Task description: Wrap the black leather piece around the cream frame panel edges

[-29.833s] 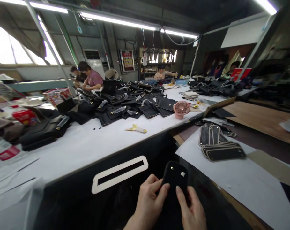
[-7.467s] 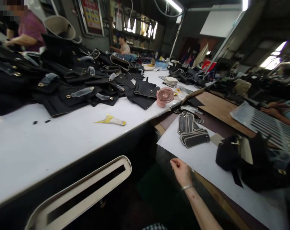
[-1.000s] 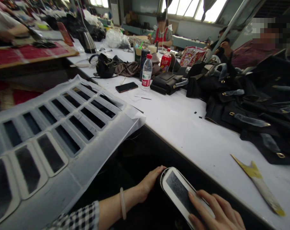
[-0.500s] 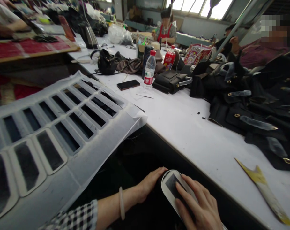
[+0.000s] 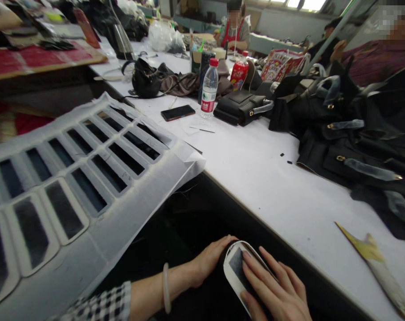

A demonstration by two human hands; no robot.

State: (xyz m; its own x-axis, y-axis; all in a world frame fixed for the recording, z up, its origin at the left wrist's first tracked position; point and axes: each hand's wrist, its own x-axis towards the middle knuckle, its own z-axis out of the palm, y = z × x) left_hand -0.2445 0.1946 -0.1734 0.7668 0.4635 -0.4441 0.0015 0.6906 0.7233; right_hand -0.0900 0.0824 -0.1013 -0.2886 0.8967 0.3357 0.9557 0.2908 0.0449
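Observation:
Low in front of me, beside the table edge, is a dark piece with a white-rimmed, round-ended panel (image 5: 233,270) on top; its lower body is lost in shadow. My left hand (image 5: 209,263) grips the dark piece from the left, its fingertips curled over the far end. Across the panel's dark middle lies my right hand (image 5: 277,290), palm down with fingers stretched and spread, pressing on the surface. Similar white-rimmed panels (image 5: 85,222) rest on a pale sheet (image 5: 128,240) at the left, along with rows of dark strips.
On the white table (image 5: 242,174) lie a phone (image 5: 177,113), a water bottle (image 5: 209,89) and a black bag (image 5: 239,108). Several black bag parts (image 5: 349,151) are heaped at the right. A yellow-stained spatula-like tool (image 5: 376,267) lies near the front edge. Other people sit farther back.
My right hand has shifted slightly on the panel, its fingers reaching a little farther toward the rounded end. My left hand keeps its hold. The view has tilted down a little.

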